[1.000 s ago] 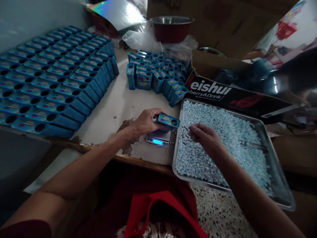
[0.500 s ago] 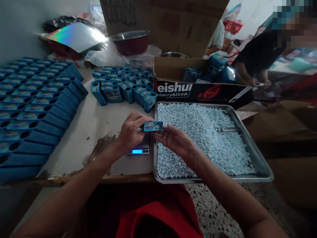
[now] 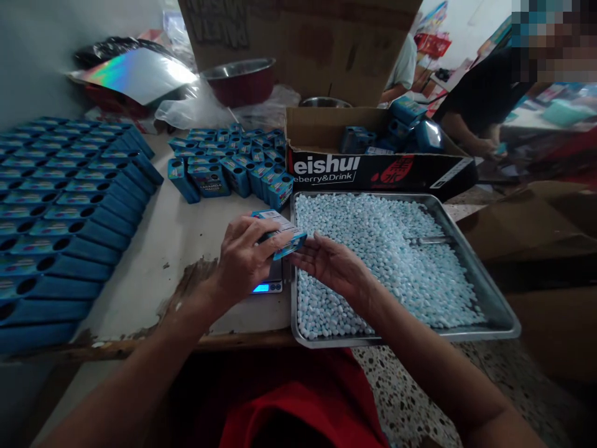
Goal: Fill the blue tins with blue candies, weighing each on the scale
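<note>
Left hand point(image 3: 242, 258) grips blue box point(image 3: 280, 231) beside candy tray point(image 3: 489, 298).

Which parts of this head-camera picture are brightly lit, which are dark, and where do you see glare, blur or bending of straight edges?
Head view: daylight brightens the upper right; the lower foreground is dark. Glare flares on the holographic sheet. The left hand holds a blue box, slightly smeared, beside the right hand. The metal tray looks sharp, its edges skewed by the wide lens. A patch at top right is pixelated.
</note>
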Available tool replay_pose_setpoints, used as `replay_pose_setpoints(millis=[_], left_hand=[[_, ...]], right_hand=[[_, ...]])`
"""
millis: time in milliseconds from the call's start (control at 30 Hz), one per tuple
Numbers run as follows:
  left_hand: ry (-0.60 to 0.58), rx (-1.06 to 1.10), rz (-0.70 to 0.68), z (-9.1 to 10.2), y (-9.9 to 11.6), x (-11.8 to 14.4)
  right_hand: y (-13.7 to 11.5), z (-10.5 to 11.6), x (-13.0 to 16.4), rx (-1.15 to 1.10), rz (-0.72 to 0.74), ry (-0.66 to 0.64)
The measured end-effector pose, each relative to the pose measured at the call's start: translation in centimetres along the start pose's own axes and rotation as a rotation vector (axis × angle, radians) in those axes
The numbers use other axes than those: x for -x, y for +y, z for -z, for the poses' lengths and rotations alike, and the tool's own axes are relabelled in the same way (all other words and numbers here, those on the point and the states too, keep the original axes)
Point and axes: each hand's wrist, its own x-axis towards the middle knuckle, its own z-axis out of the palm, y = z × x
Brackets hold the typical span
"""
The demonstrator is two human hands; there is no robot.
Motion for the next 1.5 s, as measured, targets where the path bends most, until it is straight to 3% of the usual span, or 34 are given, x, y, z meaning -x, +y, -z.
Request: replay_pose_setpoints(millis=[267, 433, 567, 767, 867, 1100, 1333, 1500], left_hand=[[-0.027, 0.098, 0.124, -0.5, -0.2, 0.4], [-0.017, 0.253, 0.319, -0.7, -0.7, 0.5], [-0.019, 0.473, 0.557, -0.6, -0.8, 0.5], [-0.047, 0.751, 0.847, 0.7, -0.8, 0.4], [-0.065, 0.857, 0.932, 1.6, -1.3, 1.1], [-0.213, 0.846, 0.963, 2.5, -1.4, 3.6], [-0.113, 0.708, 0.749, 3.7, -2.4, 4.9], [-0.009, 0.522, 0.610, 5.2, -2.6, 4.3]], right_hand=[[0.1, -0.2, -0.3, -0.019, -0.001, -0.006], [0.3, 0.6, -0.4, 0.013, 0.014, -0.006], [-0.3, 0.7, -0.1, 0.127, 0.018, 0.002], [-2.8, -1.9, 0.5, 0.388, 0.315, -0.046], [-3.7, -2.8, -0.1, 0.464, 0.379, -0.068], [-2.0, -2.9, -1.4, 0.673, 0.320, -0.074], [-1.3, -4.9, -1.7, 0.871, 0.331, -0.145], [-0.7, -5.0, -2.2, 1.030, 0.322, -0.173]])
